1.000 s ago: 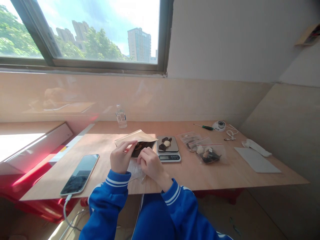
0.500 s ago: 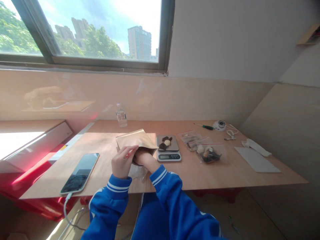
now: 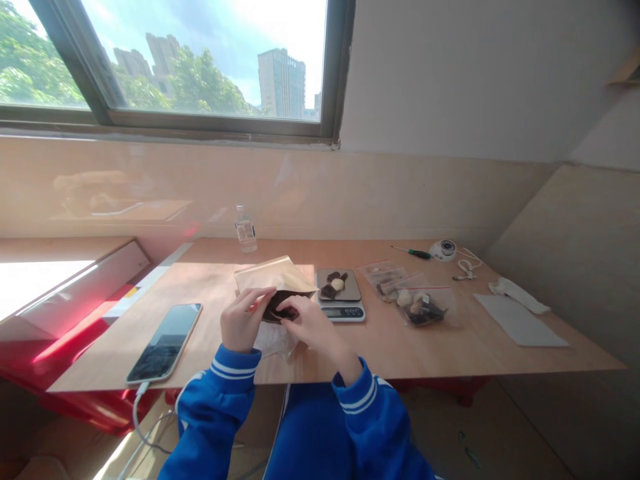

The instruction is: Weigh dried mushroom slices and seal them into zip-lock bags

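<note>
A brown kraft paper bag is tilted in front of me with its dark mouth facing my body. My left hand is closed in a pinch on the bag's left edge. At the mouth, my right hand is closed, its thumb and fingertips on the near rim. The inside of the bag is dark, and its contents cannot be made out. Under the bag lies a clear plastic bag. Just right of it stands a kitchen scale, with several dark pieces and a pale round piece on its plate.
Zip bags of mixed pieces lie right of the scale. Farther right are a screwdriver, a white dome camera and a white sheet. A phone with a cable lies left; a bottle stands behind.
My right hand has drawn back out of the paper bag to its rim, so its fingers now show. My left hand keeps its pinch on the bag. The view has shifted slightly.
</note>
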{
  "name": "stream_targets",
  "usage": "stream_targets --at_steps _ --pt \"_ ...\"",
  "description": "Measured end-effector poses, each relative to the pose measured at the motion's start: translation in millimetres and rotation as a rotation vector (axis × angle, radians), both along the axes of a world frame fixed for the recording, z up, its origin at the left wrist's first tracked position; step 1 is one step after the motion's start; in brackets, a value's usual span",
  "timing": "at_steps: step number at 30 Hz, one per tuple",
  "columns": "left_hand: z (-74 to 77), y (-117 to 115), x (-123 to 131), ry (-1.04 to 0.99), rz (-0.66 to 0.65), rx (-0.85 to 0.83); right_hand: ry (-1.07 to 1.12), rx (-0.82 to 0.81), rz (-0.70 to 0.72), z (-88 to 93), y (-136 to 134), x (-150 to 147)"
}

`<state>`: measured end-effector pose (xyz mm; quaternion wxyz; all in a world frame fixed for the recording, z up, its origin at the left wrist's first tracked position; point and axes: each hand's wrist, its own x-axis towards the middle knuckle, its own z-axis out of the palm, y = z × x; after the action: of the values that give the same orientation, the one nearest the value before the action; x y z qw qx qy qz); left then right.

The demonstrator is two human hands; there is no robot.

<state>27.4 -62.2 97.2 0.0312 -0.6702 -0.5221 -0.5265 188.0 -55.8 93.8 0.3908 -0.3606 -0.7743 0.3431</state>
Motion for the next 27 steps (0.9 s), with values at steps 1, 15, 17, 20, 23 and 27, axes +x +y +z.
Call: stream_targets --at_steps 1,15,17,20,23,27 --pt "0.7 1.2 -0.8 -0.004 0.001 -0.007 0.075 -0.029 0.027 2.1 -4.8 9.8" --pt "3.2 7.1 3.6 -0.01 -0.007 -0.047 -0.253 0.199 -0.551 -57.7 54.9 127.4" --pt "5.2 7.1 3.3 -0.021 -0.009 -0.051 -0.284 0.273 -0.593 -60.2 56.3 125.0" --pt "6.3 8.4 2.2 -0.04 -0.021 -0.06 -0.186 0.37 -0.62 -54.0 42.0 111.0" --pt "4.5 10.4 2.6 -0.036 -0.028 -0.067 -0.025 0.388 -0.459 -33.9 15.7 80.5" --pt "0.5 9.6 6.4 0.003 -0.002 -0.06 -0.087 0.313 -0.077 -7.2 -3.4 24.7"
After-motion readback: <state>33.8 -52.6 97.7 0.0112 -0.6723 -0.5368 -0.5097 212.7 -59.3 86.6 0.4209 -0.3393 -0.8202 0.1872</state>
